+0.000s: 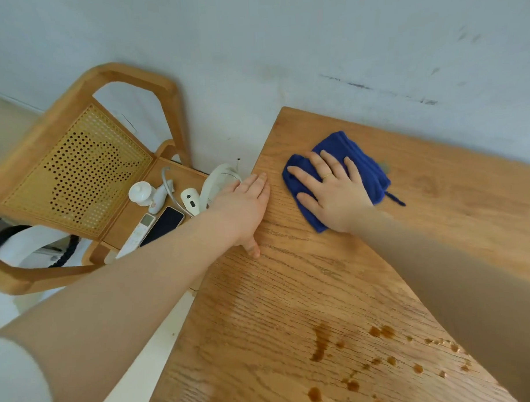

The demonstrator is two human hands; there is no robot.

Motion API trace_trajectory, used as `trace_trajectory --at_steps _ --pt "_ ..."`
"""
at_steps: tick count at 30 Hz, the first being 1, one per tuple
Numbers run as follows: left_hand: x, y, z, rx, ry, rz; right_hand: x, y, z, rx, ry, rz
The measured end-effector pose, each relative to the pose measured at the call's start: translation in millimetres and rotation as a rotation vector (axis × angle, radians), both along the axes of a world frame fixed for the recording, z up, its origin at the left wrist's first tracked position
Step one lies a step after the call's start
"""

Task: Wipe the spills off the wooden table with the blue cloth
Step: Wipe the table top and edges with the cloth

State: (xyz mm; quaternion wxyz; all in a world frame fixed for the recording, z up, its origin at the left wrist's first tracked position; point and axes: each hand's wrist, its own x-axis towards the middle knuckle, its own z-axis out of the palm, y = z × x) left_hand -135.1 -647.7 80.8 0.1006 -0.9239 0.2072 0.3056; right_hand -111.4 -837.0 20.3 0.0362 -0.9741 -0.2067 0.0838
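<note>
Under the spread, flat fingers of the right hand (332, 195), blue cloth (358, 155) pressed to wooden table (290, 278), left hand (243, 204) flat alongside, brown spills (321, 343) well behind both wrists, seemingly unwiped.

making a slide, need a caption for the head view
Right hand presses the blue cloth flat on the wooden table; brown spills remain nearer.

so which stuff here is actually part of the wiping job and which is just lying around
Part of the job:
blue cloth under the right hand
brown spills
wooden table
left hand, flat at the table's edge

Just lying about, on the chair:
phone
remote
white gadgets
</note>
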Motion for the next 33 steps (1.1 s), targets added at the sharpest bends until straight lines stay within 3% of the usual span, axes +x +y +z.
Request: trace_trajectory --at_steps 3,6,11,20,23,28,33 --pt "0.8 -4.7 2.1 -0.107 0.039 0.078 2.5 -12.9 0.9 0.023 0.001 0.045" --pt "1.3 -11.1 0.3 -0.260 0.032 0.166 37.5 -20.8 -6.1 0.055 -0.037 -0.098" --pt "-7.7 -28.9 -9.5 -0.184 -0.023 0.127 78.8 -33.2 -4.6 0.061 -0.006 -0.281" --pt "-14.2 -63.5 -6.6 -0.125 0.026 0.310 -38.9 -43.4 2.8 -0.014 0.038 -0.028" --pt "-13.1 -61.4 -7.7 -0.149 0.025 0.320 -28.2 -54.2 4.2 -0.009 0.042 0.015" --pt "-13.3 -55.2 -17.1 -0.181 0.007 0.296 35.2 -63.6 -3.8 0.054 -0.029 -0.297" --pt "-15.1 -51.4 -21.7 -0.232 -0.015 0.291 29.7 -58.2 -2.5 0.031 -0.004 -0.397"
